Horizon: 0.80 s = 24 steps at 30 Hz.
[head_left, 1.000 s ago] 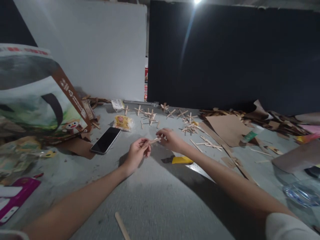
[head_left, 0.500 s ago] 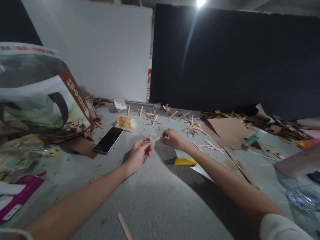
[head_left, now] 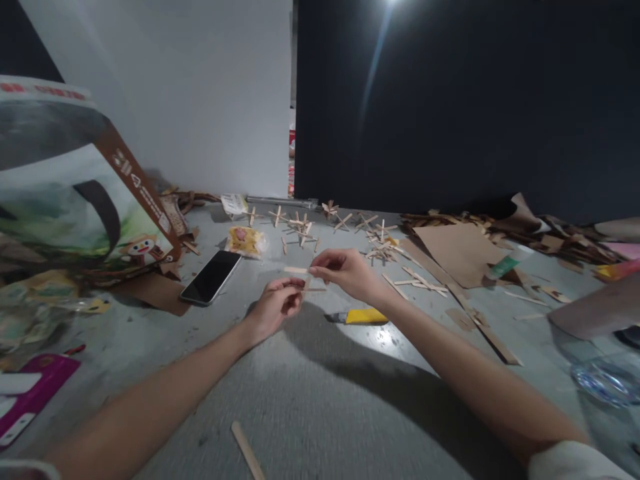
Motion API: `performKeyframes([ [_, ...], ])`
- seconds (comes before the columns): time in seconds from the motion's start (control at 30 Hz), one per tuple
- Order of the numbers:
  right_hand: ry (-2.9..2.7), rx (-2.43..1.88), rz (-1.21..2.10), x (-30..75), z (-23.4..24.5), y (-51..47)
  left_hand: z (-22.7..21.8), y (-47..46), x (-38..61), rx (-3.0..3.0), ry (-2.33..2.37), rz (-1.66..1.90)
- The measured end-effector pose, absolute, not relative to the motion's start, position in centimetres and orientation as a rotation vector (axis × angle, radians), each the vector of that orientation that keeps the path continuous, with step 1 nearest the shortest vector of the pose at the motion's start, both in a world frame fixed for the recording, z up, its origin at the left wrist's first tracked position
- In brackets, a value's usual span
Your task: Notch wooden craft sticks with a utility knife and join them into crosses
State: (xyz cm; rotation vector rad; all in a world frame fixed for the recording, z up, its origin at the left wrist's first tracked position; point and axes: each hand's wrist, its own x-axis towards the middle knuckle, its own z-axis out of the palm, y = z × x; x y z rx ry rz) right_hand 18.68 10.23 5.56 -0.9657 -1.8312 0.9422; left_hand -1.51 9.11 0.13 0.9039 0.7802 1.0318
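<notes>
My left hand [head_left: 276,305] is closed on a wooden craft stick [head_left: 315,289] that pokes out to the right past its fingertips. A second short piece stands up by those fingers; whether the two are joined I cannot tell. My right hand [head_left: 345,272] pinches another pale craft stick [head_left: 296,270], which points left above the left fingers. Below the right wrist lies a yellow utility knife [head_left: 366,316] on the grey table. Crossed-stick pieces [head_left: 303,230] stand on the table beyond both hands.
A black phone [head_left: 211,277] and a wrapped snack [head_left: 246,241] lie to the left. Loose sticks [head_left: 420,283] and cardboard [head_left: 457,253] are at the right. One stick [head_left: 247,451] lies near the front edge, a purple tool [head_left: 37,393] at far left, a clear glass item [head_left: 607,380] at far right.
My right hand has moved slightly left and turned, and its stick now lies level above the left fingers. The left hand stays nearly in place. The view has shifted a little.
</notes>
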Motion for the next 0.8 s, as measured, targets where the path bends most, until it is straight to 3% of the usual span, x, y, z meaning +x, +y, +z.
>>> performKeyframes([
  [0.8, -1.813, -1.032, 1.071, 18.26, 5.41, 9.73, 0.21, 9.40, -1.69, 0.883, 0.720, 1.034],
])
